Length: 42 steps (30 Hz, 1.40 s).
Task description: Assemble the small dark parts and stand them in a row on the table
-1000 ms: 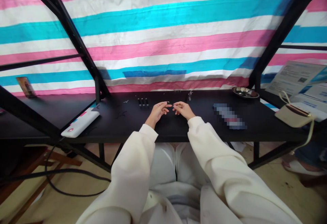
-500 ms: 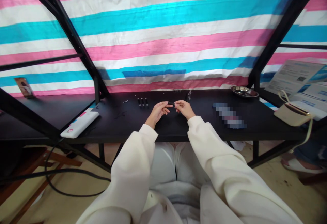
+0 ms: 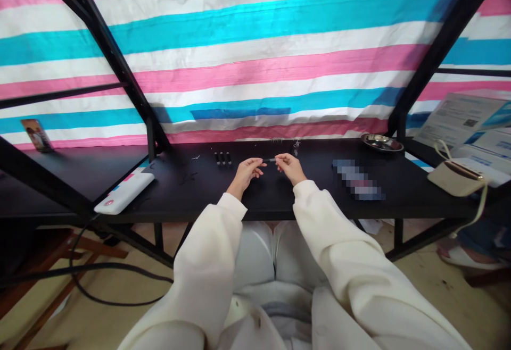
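Observation:
My left hand (image 3: 246,173) and my right hand (image 3: 290,168) meet above the black table. Pinched between the fingertips of both is a short, slim dark tube (image 3: 270,160) with a greyish middle, held nearly level; its exact kind is too small to make out. Left of my hands, several short black cylinders (image 3: 223,158) with pale ends stand or lie in a row. Behind my right hand sits a little cluster of small shiny parts (image 3: 296,147). A row of tiny coiled pieces (image 3: 276,140) lies near the table's back edge.
A white case (image 3: 125,193) lies at left, a shiny metal dish (image 3: 382,143) back right, and a blurred-out item (image 3: 358,180) in front of it. A beige bag (image 3: 456,176) hangs over the right end near white boxes (image 3: 463,124). Black frame posts (image 3: 107,41) flank the table (image 3: 303,201).
My fingertips have moved slightly apart along the tube, so more of its greyish middle shows between them. The things on the table stay where they were.

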Motion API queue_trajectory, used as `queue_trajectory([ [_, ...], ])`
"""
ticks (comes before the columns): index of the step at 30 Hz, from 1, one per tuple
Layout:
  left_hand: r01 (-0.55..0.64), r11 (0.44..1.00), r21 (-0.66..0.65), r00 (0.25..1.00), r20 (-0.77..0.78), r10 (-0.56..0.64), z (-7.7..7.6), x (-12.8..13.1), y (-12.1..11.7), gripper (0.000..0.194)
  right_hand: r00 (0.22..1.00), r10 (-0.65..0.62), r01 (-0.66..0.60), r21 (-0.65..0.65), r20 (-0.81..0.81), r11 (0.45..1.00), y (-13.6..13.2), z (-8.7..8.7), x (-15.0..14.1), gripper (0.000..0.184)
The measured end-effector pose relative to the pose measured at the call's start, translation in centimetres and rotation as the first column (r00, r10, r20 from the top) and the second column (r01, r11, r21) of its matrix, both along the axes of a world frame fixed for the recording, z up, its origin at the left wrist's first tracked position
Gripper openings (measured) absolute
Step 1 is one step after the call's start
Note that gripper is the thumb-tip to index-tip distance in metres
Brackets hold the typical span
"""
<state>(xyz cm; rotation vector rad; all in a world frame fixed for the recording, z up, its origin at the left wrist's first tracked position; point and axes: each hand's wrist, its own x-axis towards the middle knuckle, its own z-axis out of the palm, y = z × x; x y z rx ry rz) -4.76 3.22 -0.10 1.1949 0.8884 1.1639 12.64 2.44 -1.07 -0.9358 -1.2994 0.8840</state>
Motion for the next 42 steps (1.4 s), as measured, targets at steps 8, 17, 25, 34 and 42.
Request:
queue_trajectory([
  [8, -0.009, 1.0, 0.005, 1.0, 0.005, 0.009, -0.1, 0.0, 0.1, 0.033, 0.975, -0.037, 0.017, 0.094, 0.22, 0.995, -0.3, -0.5, -0.1, 0.032],
  [17, -0.127, 0.992, 0.026, 0.992, 0.012, 0.127, 0.3, 0.0, -0.2, 0.033, 0.703, -0.237, 0.105, 0.232, 0.671, 0.967, -0.1, -1.2, 1.0, 0.008],
  [25, -0.031, 0.999, 0.013, 0.997, -0.074, 0.032, 0.0, 0.1, -0.3, 0.033, 0.846, -0.118, 0.026, 0.18, 0.52, 0.983, -0.7, -0.7, 0.0, 0.018],
  [34, 0.182, 0.983, -0.008, 0.977, -0.111, -0.182, 0.4, 0.4, -1.0, 0.026, 0.842, 0.086, -0.147, 0.073, 0.533, 0.986, -0.7, -1.3, -0.4, 0.021],
  [42, -0.139, 0.974, 0.176, 0.944, -0.275, 0.184, -0.1, 0.4, -0.6, 0.013, 0.848, -0.043, -0.022, 0.117, 0.528, 0.993, -0.5, -1.3, -0.2, 0.022],
])
